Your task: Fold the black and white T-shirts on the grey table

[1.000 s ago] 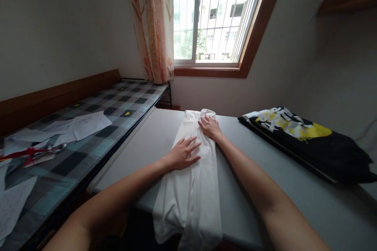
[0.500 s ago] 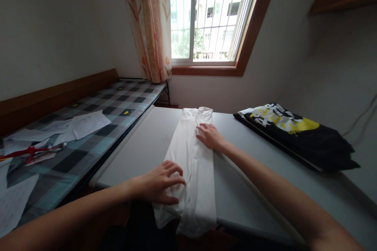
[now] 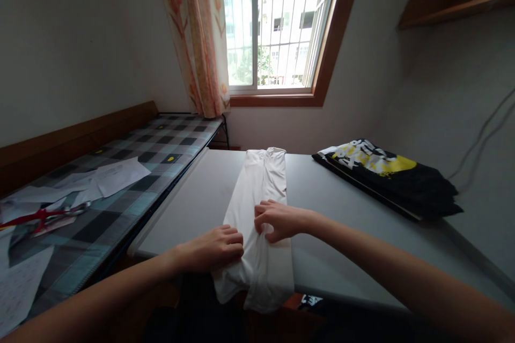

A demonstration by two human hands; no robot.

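While our right hand (image 3: 281, 221) curls over the middle of the white cloth (image 3: 246, 209) and our left hand (image 3: 219, 248) bends at its left edge, we cannot tell whether either grip pinches fabric. We do best to draw it lightly and evenly, easing creases lengthwise along the bench (image 3: 346, 241), whose near edge it overhangs. We count one cloth, one black printed bundle (image 3: 386, 179), one bed (image 3: 116, 217).

Bare, slender forearms (image 3: 362, 244) taper to narrow wrists (image 3: 177, 257) and slim fingers (image 3: 236, 239).
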